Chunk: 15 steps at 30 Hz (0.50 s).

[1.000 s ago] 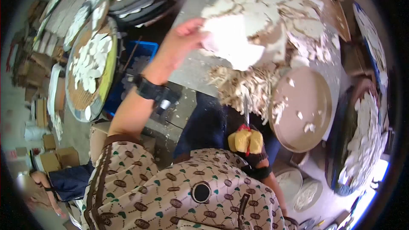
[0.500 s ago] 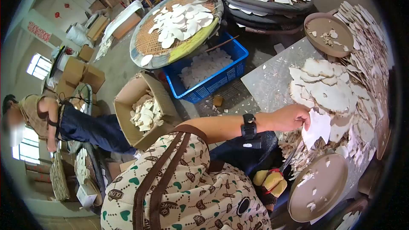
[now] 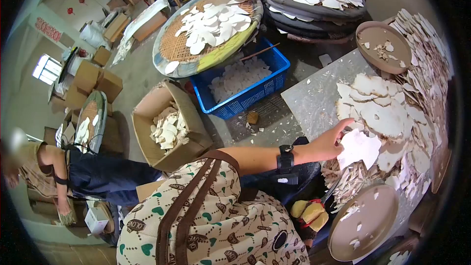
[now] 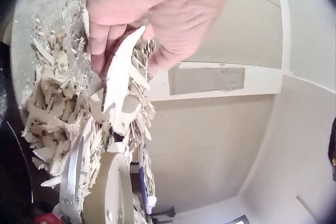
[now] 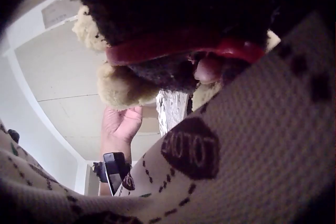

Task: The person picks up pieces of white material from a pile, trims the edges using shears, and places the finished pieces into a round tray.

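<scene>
My left hand [image 3: 324,146] pinches a thin white slice with a jagged edge [image 3: 360,148] over the near side of the grey work table [image 3: 306,103]. Seen edge-on in the left wrist view, the slice [image 4: 121,71] hangs between thumb and fingers. Low in front of my body, my right hand [image 5: 168,74] wears a dark glove with yellow foam padding [image 3: 314,213]. It grips the red handles [image 5: 157,55] of a pair of scissors [image 4: 72,182], whose blades point up toward a heap of trimmed strips [image 3: 353,181].
Large pale slices [image 3: 382,115] are piled on the table. A round brown tray [image 3: 378,216] with scraps leans at the near edge, and another [image 3: 373,32] sits farther back. To the left are a blue crate [image 3: 235,110], a cardboard box [image 3: 147,110] and a bent-over person [image 3: 98,181].
The head view has swung left, bringing the crate, box and other person into sight. My left hand keeps hold of the white slice, which has turned; the right hand stays low with the scissors.
</scene>
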Each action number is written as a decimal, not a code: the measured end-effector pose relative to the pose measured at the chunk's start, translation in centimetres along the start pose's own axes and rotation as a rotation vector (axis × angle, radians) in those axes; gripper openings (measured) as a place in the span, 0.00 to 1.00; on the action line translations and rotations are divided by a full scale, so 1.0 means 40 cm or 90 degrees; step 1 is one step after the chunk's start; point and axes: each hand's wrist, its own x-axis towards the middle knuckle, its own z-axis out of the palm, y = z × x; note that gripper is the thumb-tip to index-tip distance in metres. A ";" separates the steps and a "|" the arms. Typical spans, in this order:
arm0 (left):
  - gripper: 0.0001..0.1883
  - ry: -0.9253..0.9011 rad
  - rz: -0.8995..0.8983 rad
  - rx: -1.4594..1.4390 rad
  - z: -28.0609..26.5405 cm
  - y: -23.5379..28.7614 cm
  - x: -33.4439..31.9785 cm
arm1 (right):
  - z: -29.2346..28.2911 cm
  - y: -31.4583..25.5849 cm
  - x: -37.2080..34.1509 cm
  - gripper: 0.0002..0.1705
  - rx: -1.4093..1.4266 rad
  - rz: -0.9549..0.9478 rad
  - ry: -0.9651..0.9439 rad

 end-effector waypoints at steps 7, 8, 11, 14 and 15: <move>0.13 -0.054 -0.067 0.000 0.000 -0.024 0.016 | -0.009 0.003 -0.016 0.30 0.026 -0.017 0.023; 0.14 -0.033 -0.075 -0.101 0.004 -0.061 0.017 | -0.009 0.004 -0.020 0.30 0.033 -0.020 0.028; 0.18 -0.034 -0.035 -0.200 0.016 -0.029 0.014 | -0.003 0.012 -0.026 0.31 0.092 -0.017 0.049; 0.18 -0.029 -0.071 -0.233 0.030 -0.010 0.025 | -0.046 0.043 -0.028 0.19 0.248 -0.021 -0.031; 0.18 -0.037 -0.076 -0.241 0.040 0.007 0.029 | -0.067 0.056 -0.029 0.14 0.306 -0.016 -0.073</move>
